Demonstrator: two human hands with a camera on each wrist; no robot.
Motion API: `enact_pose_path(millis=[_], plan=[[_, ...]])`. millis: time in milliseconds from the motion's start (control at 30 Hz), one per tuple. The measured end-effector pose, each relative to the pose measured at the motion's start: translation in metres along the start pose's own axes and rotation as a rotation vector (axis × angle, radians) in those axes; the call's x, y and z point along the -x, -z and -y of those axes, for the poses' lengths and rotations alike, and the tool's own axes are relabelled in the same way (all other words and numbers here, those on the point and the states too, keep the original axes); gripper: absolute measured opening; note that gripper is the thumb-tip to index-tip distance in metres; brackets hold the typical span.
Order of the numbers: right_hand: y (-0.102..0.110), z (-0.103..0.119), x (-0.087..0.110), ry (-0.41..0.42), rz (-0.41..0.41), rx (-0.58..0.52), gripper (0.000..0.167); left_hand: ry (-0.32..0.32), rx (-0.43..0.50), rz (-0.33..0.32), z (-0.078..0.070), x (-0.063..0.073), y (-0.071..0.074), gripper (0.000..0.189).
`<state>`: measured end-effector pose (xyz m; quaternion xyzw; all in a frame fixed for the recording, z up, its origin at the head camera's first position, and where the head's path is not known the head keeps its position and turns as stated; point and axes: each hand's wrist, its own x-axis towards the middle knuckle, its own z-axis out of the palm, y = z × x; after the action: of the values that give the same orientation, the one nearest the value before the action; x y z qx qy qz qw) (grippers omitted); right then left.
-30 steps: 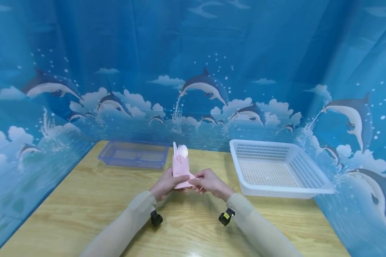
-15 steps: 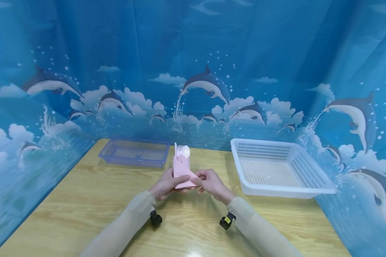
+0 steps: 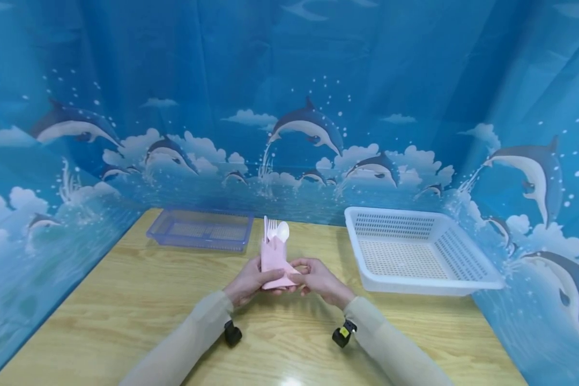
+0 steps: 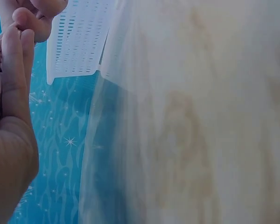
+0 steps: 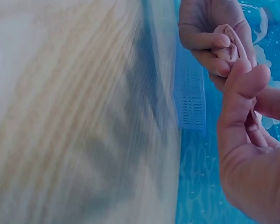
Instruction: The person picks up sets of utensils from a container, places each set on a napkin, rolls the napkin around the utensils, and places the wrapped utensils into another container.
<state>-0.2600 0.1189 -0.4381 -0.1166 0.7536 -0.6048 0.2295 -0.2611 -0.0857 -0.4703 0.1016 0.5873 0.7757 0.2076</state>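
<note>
A folded pink napkin (image 3: 273, 258) is held above the table between both hands. Out of its top stick a white spoon (image 3: 282, 231), a white fork (image 3: 272, 228) and a slim white utensil (image 3: 265, 228), probably a knife; their lower ends are hidden in the napkin. The left hand (image 3: 249, 281) grips the napkin's lower left part, thumb across the front and fingers behind. At the lower right, the right hand (image 3: 320, 279) pinches a corner that juts out sideways. In the right wrist view the napkin's folded bottom end (image 5: 231, 44) shows between the left hand's fingers.
A white perforated basket (image 3: 362, 262) stands at the table's back right. Toward the back left lies a shallow translucent purple-blue basket (image 3: 200, 245). Behind the wooden table (image 3: 140, 300) hangs a blue dolphin-print curtain (image 3: 251, 69).
The napkin with its cutlery has shifted slightly to the right and down toward the person. Both hands keep hold of it, and the right thumb has moved slightly along the corner.
</note>
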Motion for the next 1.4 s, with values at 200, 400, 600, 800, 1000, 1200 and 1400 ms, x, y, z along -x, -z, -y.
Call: enact_pose_path(millis=[200, 400, 600, 800, 1000, 1200, 1400], plan=[[0.001, -0.004, -0.001, 0.015, -0.021, -0.035, 0.036, -0.017, -0.001, -0.002, -0.001, 0.0, -0.002, 0.059], [-0.007, -0.001, -0.002, 0.068, -0.089, 0.053, 0.03, -0.029, 0.01, -0.028, -0.001, -0.001, -0.002, 0.058], [-0.011, 0.003, -0.002, 0.103, -0.184, 0.14, 0.015, -0.043, 0.025, -0.03, 0.001, -0.001, -0.001, 0.06], [-0.009, 0.004, -0.003, 0.098, -0.133, 0.101, 0.018, -0.041, 0.018, -0.065, 0.001, -0.001, 0.001, 0.064], [-0.007, 0.001, -0.005, 0.061, -0.082, -0.021, 0.023, -0.047, 0.027, -0.066, 0.0, 0.0, -0.001, 0.065], [-0.011, -0.001, -0.006, 0.07, -0.135, -0.024, 0.024, -0.066, 0.03, -0.065, 0.002, -0.001, -0.002, 0.063], [-0.017, 0.001, -0.005, 0.122, -0.234, 0.145, 0.022, -0.073, 0.032, -0.051, 0.002, -0.002, -0.002, 0.058]])
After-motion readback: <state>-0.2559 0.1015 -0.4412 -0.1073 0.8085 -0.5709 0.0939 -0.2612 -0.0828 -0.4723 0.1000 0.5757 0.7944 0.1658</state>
